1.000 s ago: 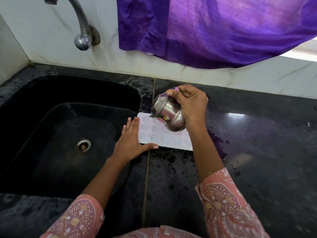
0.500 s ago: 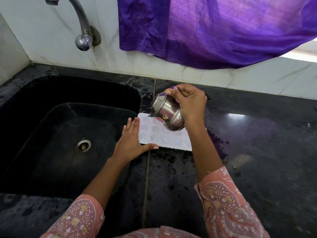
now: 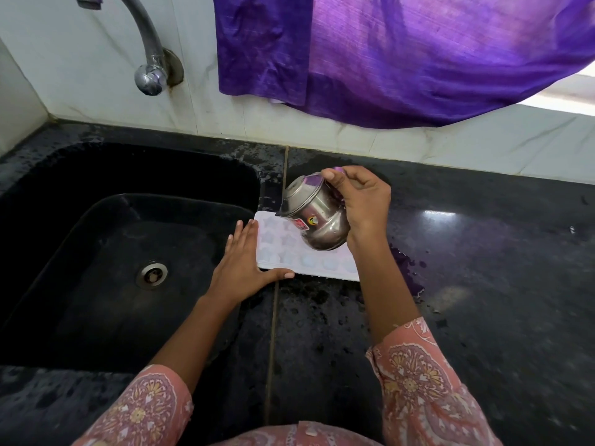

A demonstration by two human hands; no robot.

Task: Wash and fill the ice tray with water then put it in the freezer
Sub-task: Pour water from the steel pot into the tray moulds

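A white ice tray (image 3: 289,255) with star-shaped cells lies flat on the wet black counter, right beside the sink. My left hand (image 3: 241,268) rests flat against the tray's left end, fingers straight and thumb along its near edge. My right hand (image 3: 360,204) grips a small round steel pot (image 3: 315,217) by its rim and tilts it mouth-down to the left over the tray. The pot hides part of the tray's far cells.
The black sink (image 3: 96,252) with its drain (image 3: 151,274) lies to the left. A steel tap (image 3: 148,59) juts from the white wall above it. A purple cloth (image 3: 402,53) hangs over the counter's back. The black counter (image 3: 483,284) stretches right, wet near the tray.
The steel pot has tipped a little further toward its mouth over the tray. My left hand has stayed against the tray's left end.
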